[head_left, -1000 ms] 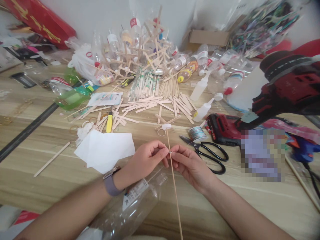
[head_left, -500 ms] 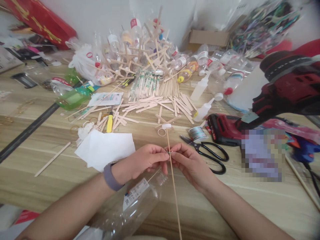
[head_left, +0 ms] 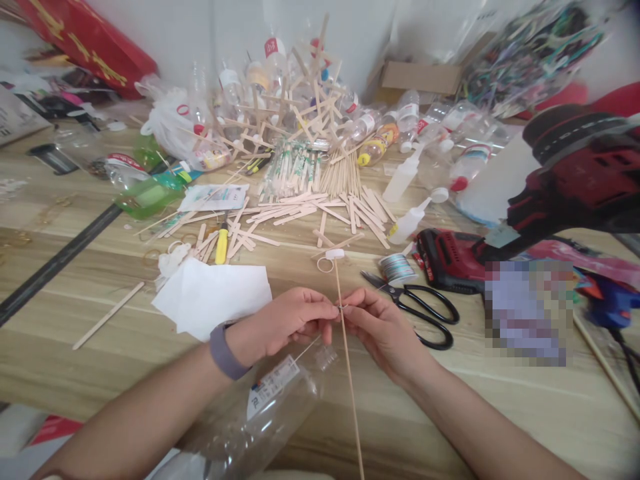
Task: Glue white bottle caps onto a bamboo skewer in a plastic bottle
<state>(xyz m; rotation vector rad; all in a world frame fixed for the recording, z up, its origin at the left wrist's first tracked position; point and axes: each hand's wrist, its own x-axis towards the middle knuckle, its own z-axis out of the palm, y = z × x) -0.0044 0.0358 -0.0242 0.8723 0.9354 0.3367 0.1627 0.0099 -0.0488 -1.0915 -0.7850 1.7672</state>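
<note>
A thin wooden stick (head_left: 351, 387) runs from a small white cap (head_left: 335, 254) down to the bottom edge. My left hand (head_left: 300, 320) and my right hand (head_left: 375, 323) meet at the stick's upper part, each pinching a thin string or wire (head_left: 342, 307) that crosses it; its exact path is too small to tell. Below my left wrist lies a clear plastic bottle (head_left: 270, 420), a thin line reaching from its neck area toward my left hand. Black-handled scissors (head_left: 427, 307) lie just right of my right hand, beside a wire spool (head_left: 397, 269).
White paper (head_left: 210, 297) and a yellow screwdriver (head_left: 221, 245) lie to the left. Flat wooden sticks (head_left: 295, 208) are scattered behind, before many bottles. A red power tool (head_left: 575, 180) stands at the right, with two squeeze bottles (head_left: 407, 225) nearby.
Both hands stay pinched at the stick, with only slight finger movement. The whole view has shifted slightly.
</note>
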